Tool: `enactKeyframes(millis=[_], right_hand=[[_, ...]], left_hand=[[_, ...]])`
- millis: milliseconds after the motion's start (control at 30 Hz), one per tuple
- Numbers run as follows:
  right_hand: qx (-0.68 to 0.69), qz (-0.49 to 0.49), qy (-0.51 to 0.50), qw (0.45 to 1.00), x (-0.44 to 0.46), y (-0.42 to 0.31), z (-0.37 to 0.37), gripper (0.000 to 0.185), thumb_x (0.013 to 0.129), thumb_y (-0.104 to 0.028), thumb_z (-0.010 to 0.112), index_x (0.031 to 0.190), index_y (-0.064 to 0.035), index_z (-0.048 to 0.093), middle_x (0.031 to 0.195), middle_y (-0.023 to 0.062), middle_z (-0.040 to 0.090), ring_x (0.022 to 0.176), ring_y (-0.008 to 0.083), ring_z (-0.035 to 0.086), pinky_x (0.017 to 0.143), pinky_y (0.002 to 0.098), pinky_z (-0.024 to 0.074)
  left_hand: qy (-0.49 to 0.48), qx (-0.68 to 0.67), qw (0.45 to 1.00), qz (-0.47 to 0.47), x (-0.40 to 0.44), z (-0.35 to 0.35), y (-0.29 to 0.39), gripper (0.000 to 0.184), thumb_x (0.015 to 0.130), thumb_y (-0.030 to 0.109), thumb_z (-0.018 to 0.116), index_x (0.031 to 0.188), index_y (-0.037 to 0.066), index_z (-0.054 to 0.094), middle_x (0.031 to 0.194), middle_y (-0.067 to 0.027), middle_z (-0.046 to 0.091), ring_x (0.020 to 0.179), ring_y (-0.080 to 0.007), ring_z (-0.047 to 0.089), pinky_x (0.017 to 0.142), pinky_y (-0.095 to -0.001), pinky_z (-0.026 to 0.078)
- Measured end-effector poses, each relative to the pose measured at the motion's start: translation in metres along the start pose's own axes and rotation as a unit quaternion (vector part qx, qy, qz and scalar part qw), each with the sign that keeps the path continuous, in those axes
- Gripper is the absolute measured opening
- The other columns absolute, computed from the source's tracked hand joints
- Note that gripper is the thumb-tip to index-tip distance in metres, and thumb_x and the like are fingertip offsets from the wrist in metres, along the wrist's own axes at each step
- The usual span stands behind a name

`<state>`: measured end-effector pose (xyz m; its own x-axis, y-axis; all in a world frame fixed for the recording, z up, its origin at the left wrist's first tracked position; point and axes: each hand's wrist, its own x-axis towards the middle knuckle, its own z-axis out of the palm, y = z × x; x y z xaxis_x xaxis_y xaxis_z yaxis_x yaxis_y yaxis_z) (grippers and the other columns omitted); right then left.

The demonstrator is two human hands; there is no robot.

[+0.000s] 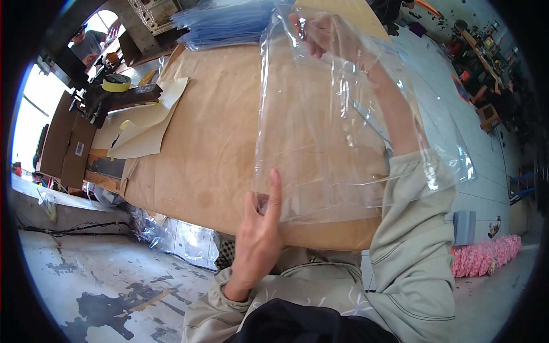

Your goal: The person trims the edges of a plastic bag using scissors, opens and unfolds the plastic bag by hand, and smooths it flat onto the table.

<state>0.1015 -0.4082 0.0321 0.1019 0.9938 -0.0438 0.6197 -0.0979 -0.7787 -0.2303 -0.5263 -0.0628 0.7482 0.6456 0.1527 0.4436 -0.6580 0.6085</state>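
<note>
A large clear plastic bag [309, 137], shiny and creased, is spread over the brown-covered table [211, 126] and drapes past its right side. At the bag's lower left corner, my left hand [258, 234] pinches the edge, thumb pointing up and fingers curled. My right hand [323, 37] is at the far edge with bent fingers closed on the film. Clear plastic lies over that hand and forearm; whether they are inside the bag or beneath it, I cannot tell. Just beyond, a stack of bluish clear plastic bags [229, 26] lies at the table's far edge.
A tape dispenser [128, 97] with a yellow tape roll [116, 83] stands at the left near a loose cream paper sheet [154, 126]. Cardboard [66, 140] stands beyond it. Another person [88, 46] is at upper left. A pink fluffy bundle [486, 255] lies right on the floor.
</note>
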Motion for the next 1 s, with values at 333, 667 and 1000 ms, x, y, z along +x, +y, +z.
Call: enactKeyframes(millis=[333,667,1000], right_hand=[[0.065,-0.067,0.072,0.993,0.01,0.034,0.088,0.038,0.091,-0.02,0.049,0.125,-0.0047,0.047,0.115,0.0189,0.056,0.099,0.0274,0.058,0.081,0.0323,0.0486],[0.069,-0.075,0.083,0.991,0.019,0.037,0.102,0.036,0.089,-0.017,0.05,0.123,-0.003,0.048,0.112,0.0189,0.056,0.098,0.0272,0.058,0.082,0.0331,0.0481],[0.088,-0.1,0.1,0.986,0.009,0.034,0.119,0.035,0.087,-0.013,0.051,0.12,-0.0013,0.049,0.109,0.019,0.057,0.097,0.0271,0.058,0.083,0.0338,0.0476]], left_hand=[[-0.142,-0.048,0.974,0.17,0.053,-0.066,-0.065,0.107,0.078,0.055,0.063,0.145,-0.006,0.006,0.148,-0.0326,0.006,0.138,-0.0412,0.015,0.11,-0.0401,0.022],[-0.05,-0.583,0.805,-0.097,0.207,-0.014,-0.043,0.087,0.088,0.067,0.029,0.143,0.0,0.026,0.137,-0.0163,0.04,0.124,-0.0213,0.042,0.106,-0.0356,0.028],[-0.061,-0.545,0.835,-0.047,0.203,-0.004,-0.055,0.054,0.094,0.036,0.044,0.133,0.001,0.029,0.103,-0.0079,0.051,0.1,-0.0188,0.049,0.095,-0.0324,0.035]])
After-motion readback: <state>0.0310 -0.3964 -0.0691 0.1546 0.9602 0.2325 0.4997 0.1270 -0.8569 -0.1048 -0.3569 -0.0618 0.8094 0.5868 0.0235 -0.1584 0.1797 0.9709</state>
